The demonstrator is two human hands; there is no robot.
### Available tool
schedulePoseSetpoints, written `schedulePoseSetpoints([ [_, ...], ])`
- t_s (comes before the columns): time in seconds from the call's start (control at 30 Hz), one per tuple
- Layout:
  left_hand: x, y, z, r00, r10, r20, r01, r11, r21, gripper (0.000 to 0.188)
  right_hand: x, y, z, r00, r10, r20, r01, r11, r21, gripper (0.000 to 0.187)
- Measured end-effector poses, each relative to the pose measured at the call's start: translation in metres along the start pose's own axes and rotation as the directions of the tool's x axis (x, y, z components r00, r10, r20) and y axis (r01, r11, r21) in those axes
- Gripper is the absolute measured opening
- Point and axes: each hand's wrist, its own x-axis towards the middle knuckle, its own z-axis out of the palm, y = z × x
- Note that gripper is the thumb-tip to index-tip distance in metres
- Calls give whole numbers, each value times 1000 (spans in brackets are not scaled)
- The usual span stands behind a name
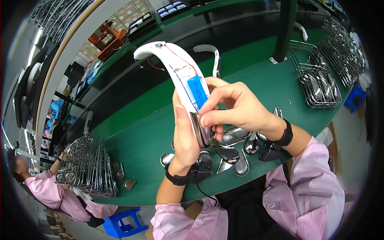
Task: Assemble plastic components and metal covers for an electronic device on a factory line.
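A curved white plastic housing [173, 64] is held up above the green table, its hooked end toward the far left. My left hand [186, 136] is wrapped round its lower part. In the housing lies a blue battery pack [197, 91], with thin red wires running up from it. A shiny chrome cover [205, 138] sits at the housing's lower end. My right hand [236, 106] pinches at the lower end of the battery, where the chrome part begins. What its fingertips grip there is partly hidden. Beneath my hands several chrome shells [241, 164] lie on the table.
The green table [140, 168] stretches across. Wire racks with chrome parts stand at left [88, 166] and right [320, 86]. Another curved white housing [208, 49] lies behind my hands. A dark post [284, 32] rises at the back. A co-worker in pink [52, 190] sits at left.
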Motion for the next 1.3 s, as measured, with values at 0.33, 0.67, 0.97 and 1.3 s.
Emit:
schedulePoseSetpoints([
  [0.33, 0, 0, 1, 994, 3, -107, 1, 999, 40, 61, 4, 1, 8, 999, 10, -42, -10, 1000, -9, 15],
  [0.67, -9, 84, -58, 974, -221, -45, 215, 851, 479, 46, -35, -44, -67, 936, -328, -128, 166, 732, -661, 36],
  [0.97, 73, 50, -295, 939, -250, -234, 322, 414, 851, 25, -192, -84, -213, 720, -413, -558, -690, -334, -642, 109],
  [1.3, 113, -19, -339, 875, -134, -465, 368, -440, 819, 60, -279, -108, -303, 178, -498, -849, -983, -44, -180, 97],
])
